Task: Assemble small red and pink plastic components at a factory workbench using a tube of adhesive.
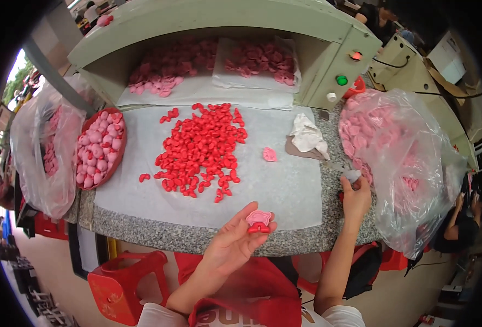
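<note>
Near the table's front edge, my left hand holds up a small pink moulded piece between thumb and fingers. A red curved piece sits against its lower edge; whether the two are joined I cannot tell. At the right, my right hand pinches a small whitish object, perhaps a little bottle, its thin tip pointing left. Farther in lies a heap of small red curved pieces on the white sheet. One loose pink piece rests between that heap and a crumpled white cloth.
A pale green machine with an open bay spans the back, pink pieces inside. A red basket of round pink pieces stands left, beside a clear bag. Another bag bulges at right. Red stools stand below.
</note>
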Demonstrator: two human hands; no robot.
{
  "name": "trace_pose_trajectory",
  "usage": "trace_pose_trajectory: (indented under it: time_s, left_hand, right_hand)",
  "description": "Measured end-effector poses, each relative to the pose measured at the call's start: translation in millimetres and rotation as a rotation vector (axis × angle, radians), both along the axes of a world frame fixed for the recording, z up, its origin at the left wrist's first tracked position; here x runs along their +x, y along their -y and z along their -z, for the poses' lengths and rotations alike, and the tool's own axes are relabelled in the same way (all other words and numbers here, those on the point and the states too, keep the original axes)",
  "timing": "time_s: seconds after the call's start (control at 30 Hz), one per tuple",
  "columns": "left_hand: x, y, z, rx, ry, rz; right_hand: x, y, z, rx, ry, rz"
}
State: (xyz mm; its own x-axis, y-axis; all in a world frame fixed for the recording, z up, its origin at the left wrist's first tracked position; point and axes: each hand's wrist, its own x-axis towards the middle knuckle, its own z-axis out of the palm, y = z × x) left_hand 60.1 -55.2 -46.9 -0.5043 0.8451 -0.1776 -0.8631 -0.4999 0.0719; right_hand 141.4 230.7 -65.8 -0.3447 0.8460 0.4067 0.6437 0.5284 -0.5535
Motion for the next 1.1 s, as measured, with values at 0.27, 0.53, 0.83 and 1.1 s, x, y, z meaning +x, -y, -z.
trace_pose_trajectory:
  time_s: [0.27,0.53,0.83,1.1]
  left_hand:
    - [-5,15,-3,-0.051,-0.030,0.004]
    - [-5,17,-14,-0.131,-0.113,-0.076]
    - [-1,19,-24,-0.216,-0.144,-0.122]
    - [1,20,-30,-0.256,-0.193,-0.107]
  right_hand:
    - [-7,88,-33,-0.556,-0.539,-0.523]
    - [20,139,-72,-0.635,-0.401,-0.972]
    - [9,157,-89,-0.257,-0.497,-1.123]
    - [9,164,-95,-0.166,-0.401,-1.087]
